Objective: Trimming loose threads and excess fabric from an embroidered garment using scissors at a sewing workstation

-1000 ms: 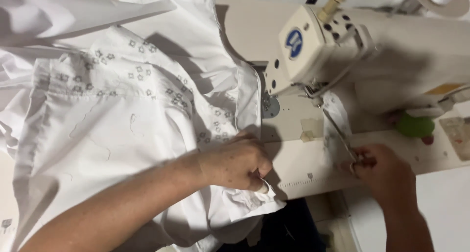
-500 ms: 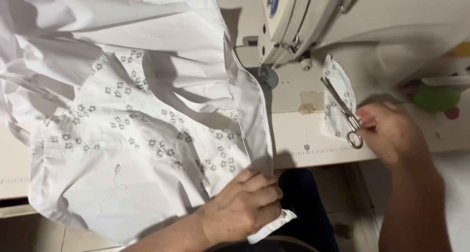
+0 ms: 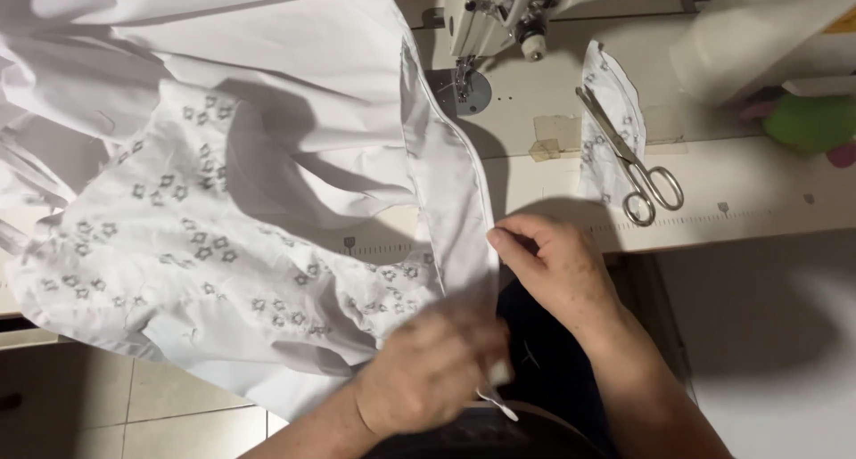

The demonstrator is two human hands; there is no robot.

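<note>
- While the white garment (image 3: 250,200) spreads over the left half of the table (image 3: 767,200), its long hemmed edge runs from the sewing machine's (image 3: 499,13) needle area down off the table's front edge toward the person's lap.
- Right of that edge, the table top lies mostly bare; only a small fabric scrap (image 3: 611,129) and a pair of scissors (image 3: 633,156) sit there, the scissors lying across the scrap, well apart from both hands.
- A green object (image 3: 811,120) rests near the table's far right.
- The right hand (image 3: 557,267) sits just beyond the table's front edge, knuckles up, fingertips pinching the hemmed edge of the garment.
- The left hand (image 3: 432,370) is lower, nearer the body, blurred; it is closed on the same edge farther down, with a bit of white cloth showing past its fingers.
- Below the garment's left corner, floor tiles (image 3: 134,414) show.
</note>
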